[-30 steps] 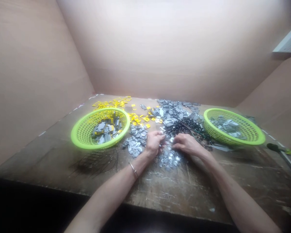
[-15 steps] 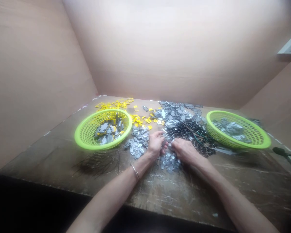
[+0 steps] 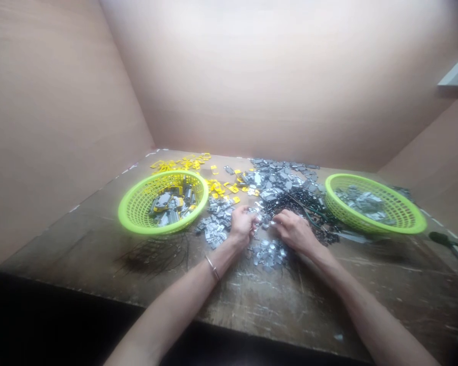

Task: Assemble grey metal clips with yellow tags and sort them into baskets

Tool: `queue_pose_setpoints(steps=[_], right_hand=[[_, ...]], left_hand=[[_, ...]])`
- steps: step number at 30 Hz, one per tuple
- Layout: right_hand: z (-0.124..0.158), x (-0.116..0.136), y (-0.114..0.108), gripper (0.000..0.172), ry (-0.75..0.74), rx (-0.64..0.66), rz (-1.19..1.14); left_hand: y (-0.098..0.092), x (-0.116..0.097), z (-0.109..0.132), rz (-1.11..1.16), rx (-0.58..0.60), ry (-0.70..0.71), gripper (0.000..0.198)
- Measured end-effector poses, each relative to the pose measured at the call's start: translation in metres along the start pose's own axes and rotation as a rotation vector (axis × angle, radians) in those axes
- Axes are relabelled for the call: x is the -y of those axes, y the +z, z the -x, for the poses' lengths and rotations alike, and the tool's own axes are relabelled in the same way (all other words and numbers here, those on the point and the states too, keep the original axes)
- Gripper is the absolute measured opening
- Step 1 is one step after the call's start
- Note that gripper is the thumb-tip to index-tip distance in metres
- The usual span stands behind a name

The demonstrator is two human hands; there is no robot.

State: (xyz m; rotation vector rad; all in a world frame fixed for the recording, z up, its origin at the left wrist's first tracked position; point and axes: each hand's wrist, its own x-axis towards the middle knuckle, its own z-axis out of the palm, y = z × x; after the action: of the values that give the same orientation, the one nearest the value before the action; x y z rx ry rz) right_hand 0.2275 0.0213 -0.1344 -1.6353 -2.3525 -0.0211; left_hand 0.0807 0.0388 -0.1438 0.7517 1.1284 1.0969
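Observation:
My left hand (image 3: pixel 244 223) is closed, with its fingers curled around something too small and blurred to name. Opposite it, my right hand (image 3: pixel 292 230) reaches in from the right, thumb and fingers pinched near the edge of the black heap; what they hold, if anything, I cannot make out. A narrow gap separates the two hands. Just below that gap lies a small pile of shiny silver pieces (image 3: pixel 268 253). Flat grey metal pieces (image 3: pixel 216 223) are heaped left of my left hand. Small black parts (image 3: pixel 286 202) form a heap behind my right hand.
A green basket (image 3: pixel 137 230) at left holds grey and yellow assembled parts. Another green basket (image 3: pixel 400 229) at right contains grey pieces. Yellow frames (image 3: pixel 175 165) and grey plates (image 3: pixel 278 175) lie scattered toward the back wall (image 3: pixel 244 81). A dark-headed tool (image 3: pixel 440 239) is at the far right.
My hands have moved apart. The right one has shifted slightly right, opening a gap between them. The baskets and piles look the same.

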Motion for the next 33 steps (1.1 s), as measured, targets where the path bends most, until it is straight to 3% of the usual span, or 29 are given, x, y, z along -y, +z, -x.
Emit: queue_pose_setpoints(steps=[6, 11, 14, 17, 22, 28, 33], right_hand=[[-0.002, -0.007, 0.004, 0.02, 0.063, 0.063, 0.058], [-0.005, -0.025, 0.001, 0.019, 0.071, 0.127, -0.039], [-0.006, -0.024, -0.002, 0.021, 0.063, 0.027, -0.09], [-0.007, -0.008, 0.003, 0.024, 0.007, -0.08, -0.072], [-0.01, 0.016, 0.023, 0.022, -0.101, -0.127, 0.052], [-0.014, 0.007, 0.03, 0.017, -0.142, -0.281, 0.003], [-0.008, 0.011, 0.023, 0.018, -0.191, -0.334, -0.195]], left_hand=[[0.0, 0.002, -0.001, 0.025, 0.009, -0.005, 0.035], [-0.002, 0.0, -0.002, 0.035, -0.013, 0.01, 0.035], [-0.003, -0.003, -0.002, 0.048, -0.031, 0.045, 0.029], [-0.005, -0.005, -0.003, 0.071, -0.036, 0.085, 0.024], [-0.005, -0.002, -0.004, 0.044, -0.031, 0.081, 0.026], [-0.003, -0.001, -0.003, -0.001, -0.037, 0.038, 0.042], [0.001, -0.002, 0.004, -0.018, 0.063, 0.024, 0.049]])
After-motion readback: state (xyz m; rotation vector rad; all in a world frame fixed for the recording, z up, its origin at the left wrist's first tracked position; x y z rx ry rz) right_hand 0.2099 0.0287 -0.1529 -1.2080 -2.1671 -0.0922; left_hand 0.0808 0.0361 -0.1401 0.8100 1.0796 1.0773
